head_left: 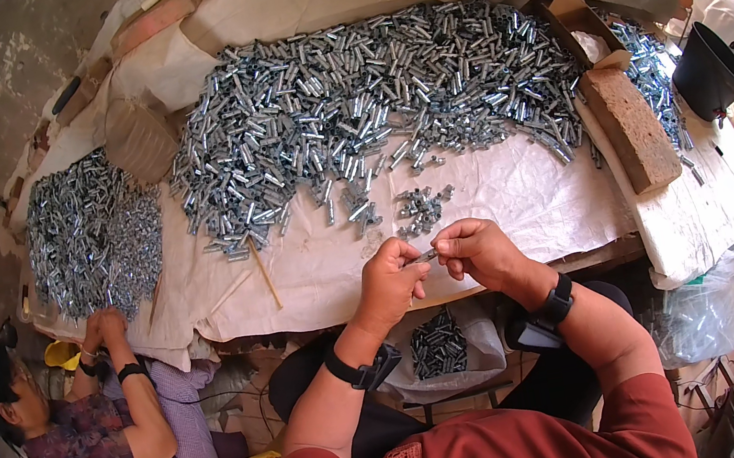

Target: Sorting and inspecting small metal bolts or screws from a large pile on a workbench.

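Observation:
Over the near edge of the cloth-covered table, my left hand and my right hand meet fingertip to fingertip. Both are pinched on one small, slim metal cylinder, which looks like a bolt or sleeve; its ends are hidden by the fingers. Just beyond them lies a small cluster of short metal pieces, like nuts. Farther back spreads a large heap of silvery metal cylinders. Below my hands, between my knees, a white sack holds darker-looking metal cylinders.
Another metal heap lies at the left, before a co-worker with hands together. A thin stick rests on the white cloth. At the right are a brick, a cardboard box, a black bucket and a plastic bag.

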`<control>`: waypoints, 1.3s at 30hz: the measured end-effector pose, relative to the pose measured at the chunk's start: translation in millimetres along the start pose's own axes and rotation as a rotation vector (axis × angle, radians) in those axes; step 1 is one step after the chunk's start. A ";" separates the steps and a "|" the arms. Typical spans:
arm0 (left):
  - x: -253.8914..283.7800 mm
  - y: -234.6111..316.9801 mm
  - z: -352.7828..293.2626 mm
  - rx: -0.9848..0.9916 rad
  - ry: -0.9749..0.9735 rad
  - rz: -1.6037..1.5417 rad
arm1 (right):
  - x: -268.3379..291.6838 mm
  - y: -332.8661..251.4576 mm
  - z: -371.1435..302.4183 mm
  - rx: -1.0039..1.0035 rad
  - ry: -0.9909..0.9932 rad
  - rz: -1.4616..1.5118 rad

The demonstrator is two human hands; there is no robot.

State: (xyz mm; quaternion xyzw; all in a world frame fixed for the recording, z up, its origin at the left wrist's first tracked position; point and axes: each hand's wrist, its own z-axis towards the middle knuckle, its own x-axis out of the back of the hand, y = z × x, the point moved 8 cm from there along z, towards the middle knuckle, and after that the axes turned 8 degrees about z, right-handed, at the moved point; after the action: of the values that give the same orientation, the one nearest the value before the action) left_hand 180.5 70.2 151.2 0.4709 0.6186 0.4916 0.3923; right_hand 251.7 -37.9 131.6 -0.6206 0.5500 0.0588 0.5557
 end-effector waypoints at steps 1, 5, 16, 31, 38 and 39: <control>0.5 -0.2 -0.4 -0.004 -0.002 0.004 | -0.1 -0.4 -0.3 0.020 -0.001 -0.013; 1.1 -0.1 -1.4 -0.017 -0.017 0.016 | -0.2 0.3 -2.4 0.040 0.011 -0.011; 5.8 6.8 -2.5 -0.070 0.012 0.180 | -5.6 5.8 -2.8 0.050 -0.016 0.002; -11.6 6.7 -2.7 -0.450 0.197 1.143 | 4.7 20.3 19.8 0.165 -0.013 -1.081; -26.0 -8.2 2.1 -0.437 0.144 1.276 | -17.7 -20.1 17.7 0.803 0.188 -1.692; -28.0 -6.3 0.5 -0.442 0.153 1.283 | -21.4 -20.4 16.6 0.816 0.179 -1.707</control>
State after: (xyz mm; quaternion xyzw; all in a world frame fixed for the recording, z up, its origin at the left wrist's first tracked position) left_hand 186.7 42.7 145.6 0.6173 0.1281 0.7734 0.0653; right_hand 267.6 -16.8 152.8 -0.5733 -0.0708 -0.6115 0.5407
